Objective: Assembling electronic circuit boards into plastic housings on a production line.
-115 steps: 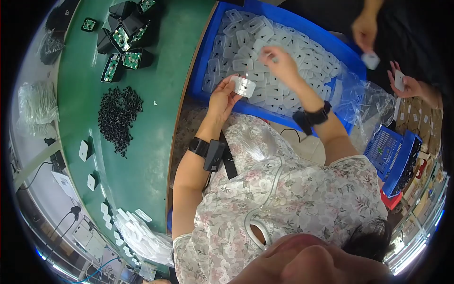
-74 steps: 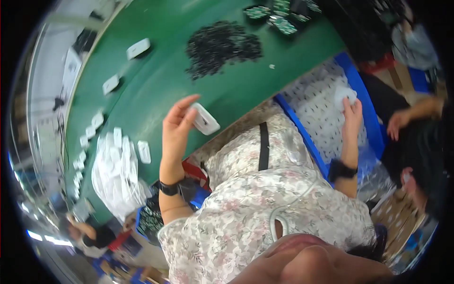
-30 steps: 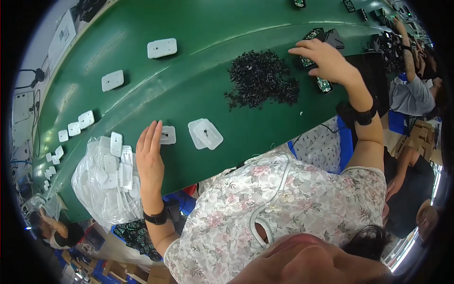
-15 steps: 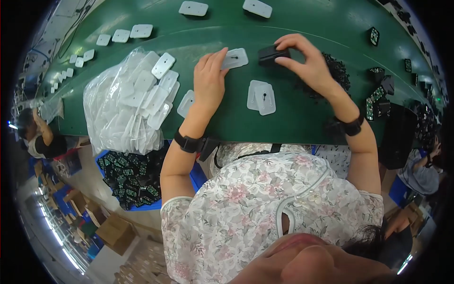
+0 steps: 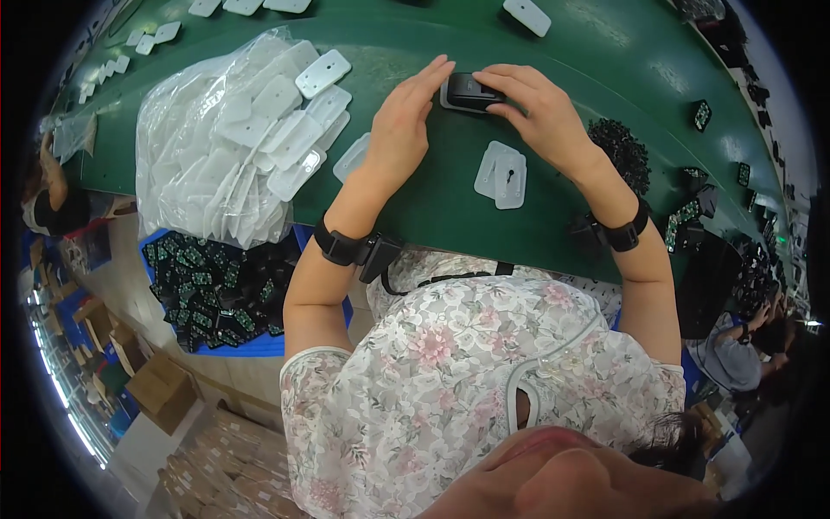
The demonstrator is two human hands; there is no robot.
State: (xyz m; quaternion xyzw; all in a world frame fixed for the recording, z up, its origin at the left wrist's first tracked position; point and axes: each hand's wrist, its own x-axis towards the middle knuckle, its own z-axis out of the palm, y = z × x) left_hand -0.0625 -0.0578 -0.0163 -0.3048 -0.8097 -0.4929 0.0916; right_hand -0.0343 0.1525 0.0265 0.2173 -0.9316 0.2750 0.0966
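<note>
A small black rectangular part point(image 5: 469, 90) lies on the green table point(image 5: 432, 216), held between both hands. My left hand point(image 5: 405, 121) presses its fingertips against the part's left end. My right hand point(image 5: 536, 112) curls over its right end from above. Just below my right hand lie two white plastic plates point(image 5: 501, 173), stacked loosely. Another white plate point(image 5: 353, 157) pokes out from under my left wrist. Both wrists wear black straps.
A clear bag of white plates point(image 5: 233, 147) sits left of my hands. A heap of small black parts point(image 5: 621, 151) lies to the right, with green circuit boards point(image 5: 692, 208) beyond. A blue bin of boards point(image 5: 216, 294) stands below the table edge. Other people sit at far left and right.
My view has swung along the table. My right hand brought the black part in, and my left hand moved off a white plate to meet it; both hands now close on it.
</note>
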